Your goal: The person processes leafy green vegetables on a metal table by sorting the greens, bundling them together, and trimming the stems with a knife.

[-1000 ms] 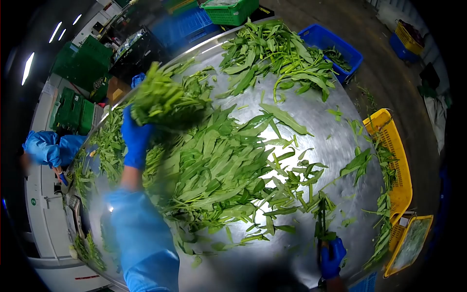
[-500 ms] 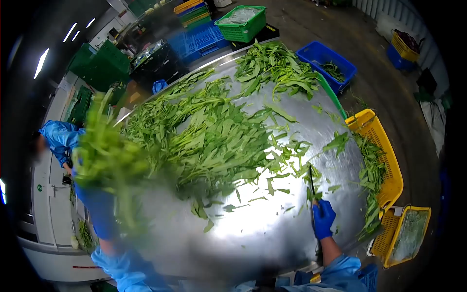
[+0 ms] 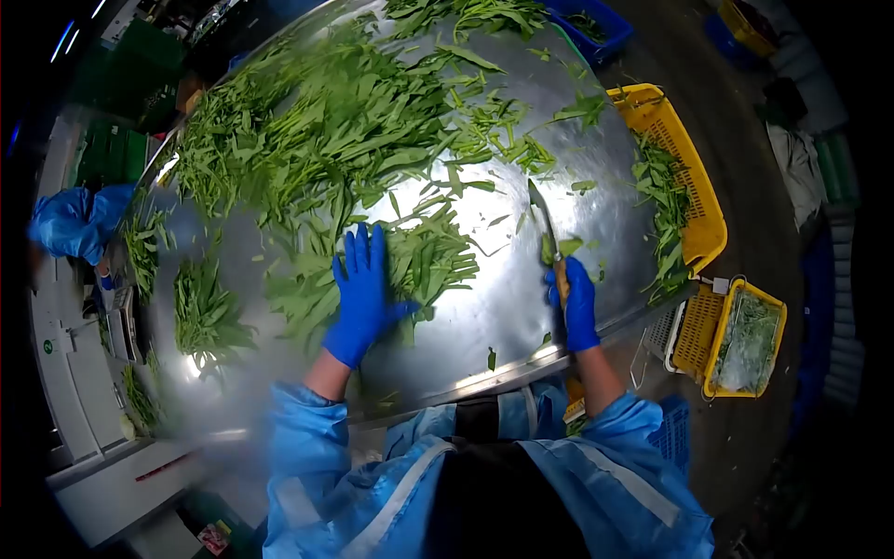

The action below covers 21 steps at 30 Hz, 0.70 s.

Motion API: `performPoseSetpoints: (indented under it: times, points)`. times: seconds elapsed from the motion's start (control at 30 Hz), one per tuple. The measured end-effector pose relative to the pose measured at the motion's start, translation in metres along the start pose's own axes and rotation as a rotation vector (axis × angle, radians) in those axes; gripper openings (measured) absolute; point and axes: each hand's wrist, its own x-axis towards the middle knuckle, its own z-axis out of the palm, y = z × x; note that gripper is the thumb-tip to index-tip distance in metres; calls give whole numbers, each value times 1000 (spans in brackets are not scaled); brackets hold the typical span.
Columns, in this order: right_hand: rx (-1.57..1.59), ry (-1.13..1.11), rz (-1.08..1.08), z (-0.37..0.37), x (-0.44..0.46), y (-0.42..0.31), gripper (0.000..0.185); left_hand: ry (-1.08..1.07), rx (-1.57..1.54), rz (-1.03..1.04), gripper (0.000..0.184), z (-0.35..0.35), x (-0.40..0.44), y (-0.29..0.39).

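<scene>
My left hand [image 3: 362, 303], in a blue glove, lies with fingers spread on a bunch of leafy greens [image 3: 433, 256] whose cut stems point right. In my right hand [image 3: 576, 303], also gloved, is a knife [image 3: 548, 219] held by its wooden handle, blade pointing up and away over the metal table [image 3: 475, 352]. A green leaf lies beside the handle. Beyond my left hand spreads a large heap of greens [image 3: 326, 121]. A separate bunch [image 3: 205, 307] rests to the left.
Along the right edge stands a yellow crate [image 3: 703, 200] with loose greens beside it. Another yellow crate [image 3: 750, 340] is lower right, a blue crate [image 3: 601, 45] at the top right. Across the table's left side is a person in a blue gown [image 3: 79, 222].
My left hand has released the bunch it carried at the left and now lies on greens near the middle. The separate bunch now lies at the left. My view has tilted down, showing my gown.
</scene>
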Motion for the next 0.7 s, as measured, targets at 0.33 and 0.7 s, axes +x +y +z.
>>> performPoseSetpoints:
  times: [0.33,0.7]
  points:
    - [-511,-331,-135,87,-83,22,34,-1,20,15,112,49,-19,-3]
    - [-936,-323,-227,138,-75,63,32,24,52,17,95,66,-6,-16]
